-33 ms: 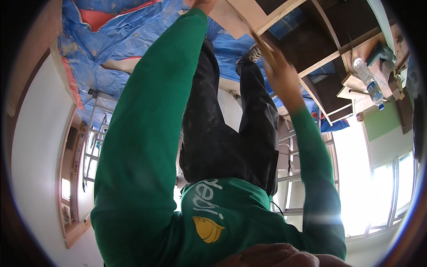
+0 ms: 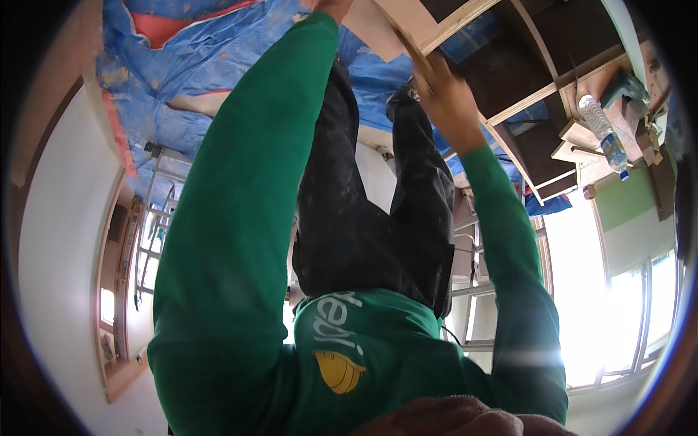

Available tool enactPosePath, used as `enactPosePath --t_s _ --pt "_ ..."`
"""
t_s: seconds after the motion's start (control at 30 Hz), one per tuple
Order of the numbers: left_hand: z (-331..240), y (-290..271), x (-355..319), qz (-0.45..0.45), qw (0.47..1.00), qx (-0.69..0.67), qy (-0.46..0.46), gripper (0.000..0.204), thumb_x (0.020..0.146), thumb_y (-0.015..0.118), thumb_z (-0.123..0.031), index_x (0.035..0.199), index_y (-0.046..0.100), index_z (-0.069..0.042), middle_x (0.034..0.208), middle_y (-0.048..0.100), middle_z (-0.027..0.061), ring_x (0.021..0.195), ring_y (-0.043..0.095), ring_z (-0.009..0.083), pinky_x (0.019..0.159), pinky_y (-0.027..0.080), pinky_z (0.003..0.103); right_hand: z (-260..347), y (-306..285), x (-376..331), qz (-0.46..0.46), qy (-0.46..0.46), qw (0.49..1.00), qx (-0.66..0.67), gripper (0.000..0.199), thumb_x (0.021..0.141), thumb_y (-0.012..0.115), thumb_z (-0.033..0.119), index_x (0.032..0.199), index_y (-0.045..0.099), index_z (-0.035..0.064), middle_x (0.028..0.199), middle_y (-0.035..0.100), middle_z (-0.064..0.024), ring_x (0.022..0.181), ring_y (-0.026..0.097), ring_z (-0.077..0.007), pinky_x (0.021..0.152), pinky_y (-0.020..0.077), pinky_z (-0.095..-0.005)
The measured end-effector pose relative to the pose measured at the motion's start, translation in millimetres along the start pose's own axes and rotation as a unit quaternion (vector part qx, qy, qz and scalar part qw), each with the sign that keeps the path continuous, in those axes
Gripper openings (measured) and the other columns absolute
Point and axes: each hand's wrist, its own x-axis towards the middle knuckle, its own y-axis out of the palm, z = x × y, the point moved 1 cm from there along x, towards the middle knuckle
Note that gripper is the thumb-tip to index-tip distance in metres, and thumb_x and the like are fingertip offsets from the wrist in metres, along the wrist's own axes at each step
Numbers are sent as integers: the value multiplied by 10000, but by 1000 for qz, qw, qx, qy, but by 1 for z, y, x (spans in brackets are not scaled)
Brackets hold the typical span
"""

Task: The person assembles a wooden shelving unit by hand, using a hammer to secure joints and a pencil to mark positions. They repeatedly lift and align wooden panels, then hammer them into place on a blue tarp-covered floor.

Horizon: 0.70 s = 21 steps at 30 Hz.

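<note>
The view looks down along my own body: green sleeves, black trousers (image 2: 371,218) and one shoe (image 2: 407,94). My left hand (image 2: 336,7) reaches to the top rim, where only a sliver of it shows against the corner of a pale plywood board (image 2: 389,29). My right hand (image 2: 445,98) is blurred and grips the lower edge of the same board. The board lies tilted over the blue tarp, next to a wooden frame.
A crumpled blue tarp (image 2: 182,65) covers the floor. A wooden cabinet frame with dark panels (image 2: 538,87) lies to the right. Beyond it are wood offcuts, a plastic water bottle (image 2: 603,134) and a green power tool (image 2: 624,86). Bright windows (image 2: 625,305) and a metal ladder (image 2: 156,211) flank me.
</note>
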Motion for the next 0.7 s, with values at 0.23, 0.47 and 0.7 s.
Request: enactPosePath --t_s 0.23,0.47,0.7 --pt "23 1 -4 -25 998 56 -2 737 992 501 -670 1550 489 -188 1378 591 159 1337 512 398 1209 247 643 28 -64 -109 63 103 993 -13 391 1018 647 365 1305 572 111 919 731 -269 799 692 -512 673 543 -608" --pt "23 9 2 -5 999 44 -1 720 999 511 -647 1535 498 -166 1399 590 171 1314 533 424 1186 276 652 -13 -46 -96 36 40 997 -47 450 1009 658 334 1348 550 59 893 727 -255 814 721 -462 678 585 -546" --pt "11 2 -3 -29 1000 2 -2 705 1000 532 -621 1542 488 -171 1461 548 150 1387 465 392 1210 238 636 27 -20 -23 4 5 1000 -13 343 1026 644 332 1250 590 78 855 711 -278 820 687 -509 671 568 -552"
